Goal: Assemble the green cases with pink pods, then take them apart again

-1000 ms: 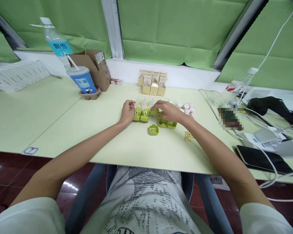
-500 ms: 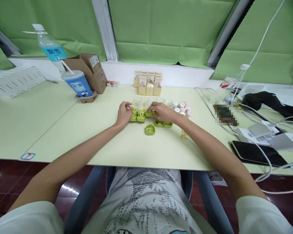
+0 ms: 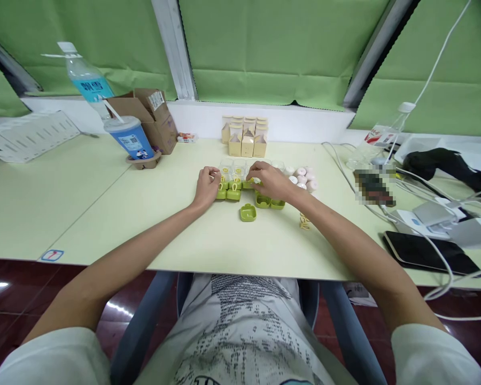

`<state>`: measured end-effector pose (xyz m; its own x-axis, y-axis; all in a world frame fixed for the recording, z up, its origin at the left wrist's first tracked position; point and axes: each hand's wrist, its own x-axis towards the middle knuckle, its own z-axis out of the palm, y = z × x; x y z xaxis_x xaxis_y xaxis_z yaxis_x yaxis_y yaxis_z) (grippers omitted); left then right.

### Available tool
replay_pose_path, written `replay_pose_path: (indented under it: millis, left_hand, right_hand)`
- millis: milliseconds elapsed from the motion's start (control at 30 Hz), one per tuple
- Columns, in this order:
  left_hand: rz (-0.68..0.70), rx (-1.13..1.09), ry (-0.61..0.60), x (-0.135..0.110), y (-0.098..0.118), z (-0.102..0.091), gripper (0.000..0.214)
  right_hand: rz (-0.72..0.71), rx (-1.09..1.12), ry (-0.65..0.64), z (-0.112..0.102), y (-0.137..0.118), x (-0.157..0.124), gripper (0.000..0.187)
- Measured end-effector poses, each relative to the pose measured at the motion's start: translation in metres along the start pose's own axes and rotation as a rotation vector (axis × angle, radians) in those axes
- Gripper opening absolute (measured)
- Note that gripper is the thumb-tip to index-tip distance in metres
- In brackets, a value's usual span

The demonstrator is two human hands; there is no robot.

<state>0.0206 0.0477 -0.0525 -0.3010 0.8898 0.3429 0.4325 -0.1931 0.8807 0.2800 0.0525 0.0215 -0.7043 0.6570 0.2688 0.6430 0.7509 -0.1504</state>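
Left hand [image 3: 208, 186] and right hand [image 3: 269, 179], grips narrow, holds unclear, seemingly arrange green cases [image 3: 233, 194] between them, gentle alignment likely needed next.

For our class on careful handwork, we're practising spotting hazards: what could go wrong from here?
The right hand is close to small, rounded white and pink pieces; a sideways nudge might scatter them. The right forearm passes beside loose, looped yellow pieces and could sweep them aside. The left hand rests against closely set green plastic boxes, so one might get pushed out of line.
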Motion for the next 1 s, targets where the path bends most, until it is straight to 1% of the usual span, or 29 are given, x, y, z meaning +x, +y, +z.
replay_pose_path:
  millis: [67,167,267,367,433,467,500,567,600,633,667,700,733,800,833,867,900,967,1000]
  left_hand:
    - [0.038,0.032,0.019,-0.003,0.003,-0.001,0.009]
    - [0.119,0.061,0.025,-0.006,0.006,-0.002,0.016]
    - [0.122,0.060,-0.003,-0.008,0.006,-0.001,0.012]
    - [0.107,0.059,-0.027,-0.008,0.003,0.003,0.005]
    - [0.123,0.056,-0.034,-0.008,0.001,0.005,0.002]
    - [0.134,0.061,-0.029,-0.008,0.001,0.006,0.006]
    - [0.151,0.076,-0.013,-0.008,0.002,0.005,0.011]
    - [0.228,0.125,0.037,-0.010,0.006,0.002,0.020]
    - [0.300,0.148,0.054,-0.011,0.010,-0.001,0.025]
    - [0.394,0.163,0.046,-0.014,0.015,-0.004,0.030]
    - [0.504,0.170,-0.005,-0.018,0.021,-0.008,0.033]
    - [0.621,0.174,-0.098,-0.023,0.026,-0.011,0.036]
    - [0.738,0.185,-0.227,-0.028,0.031,-0.014,0.038]
    - [0.947,0.243,-0.493,-0.040,0.039,-0.016,0.039]
    - [1.029,0.281,-0.588,-0.046,0.041,-0.016,0.040]
    - [1.094,0.317,-0.644,-0.051,0.043,-0.015,0.041]
    - [1.137,0.346,-0.667,-0.055,0.043,-0.014,0.039]
    - [1.164,0.375,-0.670,-0.061,0.043,-0.012,0.029]
    - [1.162,0.383,-0.673,-0.062,0.043,-0.011,0.024]
  right_hand:
    - [-0.027,0.010,0.014,0.001,-0.005,0.000,0.028]
    - [-0.076,0.029,-0.044,0.005,-0.014,0.001,0.027]
    - [-0.086,0.035,-0.059,0.001,-0.021,0.003,0.026]
    - [-0.039,0.117,-0.008,-0.020,-0.021,-0.001,0.026]
    - [0.018,0.178,0.004,-0.041,-0.016,-0.012,0.023]
    - [0.057,0.164,-0.005,-0.051,-0.011,-0.020,0.022]
    - [0.095,0.119,-0.050,-0.060,-0.006,-0.031,0.020]
    - [0.188,0.010,-0.228,-0.072,0.007,-0.054,0.016]
    - [0.242,-0.037,-0.329,-0.073,0.014,-0.067,0.013]
    - [0.299,-0.080,-0.408,-0.072,0.020,-0.079,0.009]
    - [0.350,-0.118,-0.454,-0.069,0.026,-0.089,0.005]
    - [0.383,-0.146,-0.476,-0.063,0.031,-0.098,0.008]
    - [0.403,-0.170,-0.479,-0.056,0.034,-0.106,0.012]
    - [0.404,-0.198,-0.459,-0.039,0.037,-0.114,0.014]
    - [0.393,-0.201,-0.443,-0.031,0.037,-0.115,0.013]
    - [0.380,-0.195,-0.419,-0.024,0.036,-0.115,0.015]
    - [0.369,-0.183,-0.392,-0.019,0.034,-0.115,0.020]
    - [0.362,-0.152,-0.350,-0.016,0.031,-0.113,0.027]
    - [0.360,-0.138,-0.341,-0.017,0.030,-0.113,0.026]
